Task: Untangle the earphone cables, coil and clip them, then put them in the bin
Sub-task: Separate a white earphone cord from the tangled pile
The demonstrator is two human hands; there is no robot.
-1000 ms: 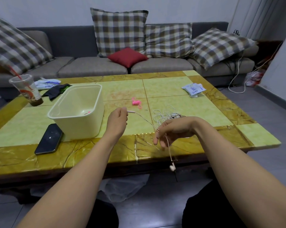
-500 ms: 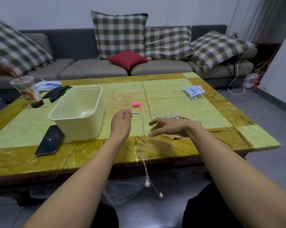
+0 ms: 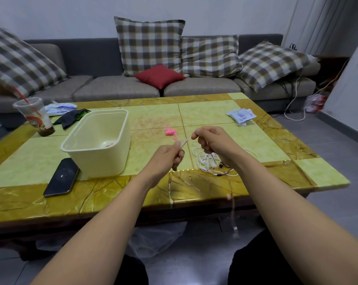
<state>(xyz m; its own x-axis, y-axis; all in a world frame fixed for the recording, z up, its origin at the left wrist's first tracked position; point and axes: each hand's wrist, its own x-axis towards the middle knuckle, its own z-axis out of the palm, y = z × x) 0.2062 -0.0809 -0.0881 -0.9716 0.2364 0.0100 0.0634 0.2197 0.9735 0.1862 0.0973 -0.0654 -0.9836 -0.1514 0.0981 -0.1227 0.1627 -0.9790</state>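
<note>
Both hands hold one pale earphone cable [image 3: 185,140] above the table's front half. My left hand [image 3: 168,157] pinches its lower end, and my right hand [image 3: 212,142] grips it higher up. The rest of that cable hangs blurred past the table's front edge, ending in earbuds [image 3: 234,228]. A tangle of white earphone cables [image 3: 206,160] lies on the table under my right hand. A coiled pink cable [image 3: 170,132] lies further back. The cream bin [image 3: 97,140] stands left of my hands, with something small and pink inside.
A black phone [image 3: 61,177] lies in front of the bin. A plastic cup with a red straw [image 3: 33,116] and dark cloth [image 3: 71,118] are at the back left. White packets [image 3: 241,116] lie at the back right. A sofa with cushions is behind the table [image 3: 215,112].
My right hand has risen from the table and now grips the cable near my left hand. The hanging earbuds have swung to the right below the table edge.
</note>
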